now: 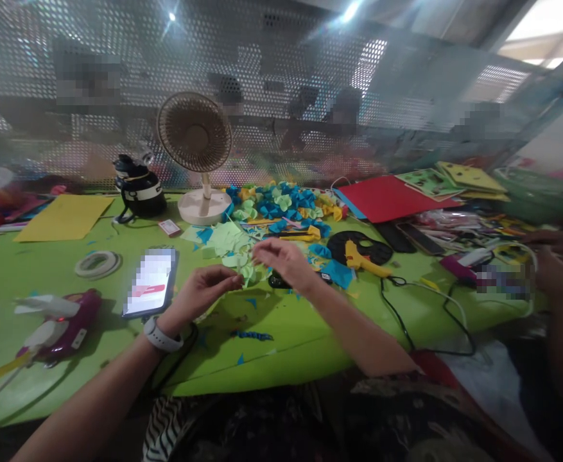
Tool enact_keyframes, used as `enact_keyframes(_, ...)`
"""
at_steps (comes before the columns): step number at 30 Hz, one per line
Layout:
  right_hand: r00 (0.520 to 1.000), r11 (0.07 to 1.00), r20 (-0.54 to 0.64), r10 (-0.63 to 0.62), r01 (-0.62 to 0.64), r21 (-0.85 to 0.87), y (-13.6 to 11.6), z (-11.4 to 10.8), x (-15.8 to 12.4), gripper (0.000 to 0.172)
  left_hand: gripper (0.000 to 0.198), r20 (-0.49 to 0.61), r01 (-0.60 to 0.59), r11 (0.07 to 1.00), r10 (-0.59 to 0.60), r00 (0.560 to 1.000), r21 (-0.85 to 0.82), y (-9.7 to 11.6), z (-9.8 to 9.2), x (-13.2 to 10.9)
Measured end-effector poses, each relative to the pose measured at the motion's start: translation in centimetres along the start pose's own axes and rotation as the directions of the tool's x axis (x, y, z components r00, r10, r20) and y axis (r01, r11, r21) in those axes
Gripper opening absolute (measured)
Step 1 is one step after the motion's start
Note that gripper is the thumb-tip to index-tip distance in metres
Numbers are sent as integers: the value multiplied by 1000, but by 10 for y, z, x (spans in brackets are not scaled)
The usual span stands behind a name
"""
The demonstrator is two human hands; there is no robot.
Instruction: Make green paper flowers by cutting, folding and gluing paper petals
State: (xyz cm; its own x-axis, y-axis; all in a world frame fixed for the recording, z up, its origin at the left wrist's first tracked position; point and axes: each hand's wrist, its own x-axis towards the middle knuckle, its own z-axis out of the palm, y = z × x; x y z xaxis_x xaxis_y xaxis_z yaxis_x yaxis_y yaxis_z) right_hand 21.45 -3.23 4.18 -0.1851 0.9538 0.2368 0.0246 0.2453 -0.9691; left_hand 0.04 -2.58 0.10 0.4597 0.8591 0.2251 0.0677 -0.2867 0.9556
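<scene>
Just above the front of the table, my left hand (207, 290), a pale watch band on its wrist, has thumb and fingers pinched at a pale green paper piece (247, 274). My right hand (281, 260) comes in from the other side, its bent fingers closed at the upper edge of that same piece; the fingertips are partly hidden. Behind them spreads a heap of pale green paper cut-outs (228, 237). Blue and green folded paper flowers (284, 200) pile up farther back. A yellow glue gun (365, 260) rests on a black pad (336, 244) right of my right hand.
A lit phone (150, 282), tape roll (97, 264) and purple power strip (64, 324) lie left. A fan (195, 135) and black bottle (139, 189) stand behind. Red paper sheets (387, 197) lie back right. Cables (435, 289) cross near another person's hand (560, 263).
</scene>
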Motion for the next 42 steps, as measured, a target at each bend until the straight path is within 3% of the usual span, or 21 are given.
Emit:
enact_keyframes(4, 944, 990, -302, -131, 106, -98, -22, -64, 17, 19, 27, -61, 33, 997, -37, 997, -65, 4, -2, 1)
enact_keyframes(9, 979, 890, -196, -60, -36, -455, -23, -130, 27, 17, 28, -96, 70, 994, -78, 992, -85, 2, 0, 2)
enact_keyframes(13, 986, 568, -147, 73, -162, -807, -15, -149, 19, 15, 27, -142, 94, 992, -105, 984, -82, 4, 1, 0)
enact_keyframes(15, 979, 410, -130, 157, -184, -893, -11, -152, 14, 16, 27, -180, 106, 989, -124, 976, -106, 6, 0, 0)
enact_keyframes(18, 959, 323, -77, 274, -167, -932, -7, -152, 7, 19, 26, -233, 105, 984, -137, 963, -144, 5, -3, 0)
enact_keyframes(23, 950, 351, -56, 308, -168, -921, -9, -148, 9, 23, 25, -334, 58, 971, -135, 933, -230, 4, -7, 3)
enact_keyframes(30, 959, 281, -16, 282, -98, -955, -21, -132, 31, 24, 22, -527, -122, 926, -93, 845, -358, 17, -15, 8)
enact_keyframes(34, 941, 254, 80, 329, -6, -967, -19, -118, 44, 25, 16, -579, -259, 886, -12, 816, -384, 22, -22, 9)
enact_keyframes(38, 904, 288, 222, 365, 117, -950, -19, -100, 58, 28, 12, -594, -321, 867, 38, 804, -380, 28, -27, 9)
enact_keyframes(42, 864, 284, 315, 392, 211, -935, -28, -73, 74, 29, 9, -643, -390, 836, 60, 764, -386, 36, -32, 9)
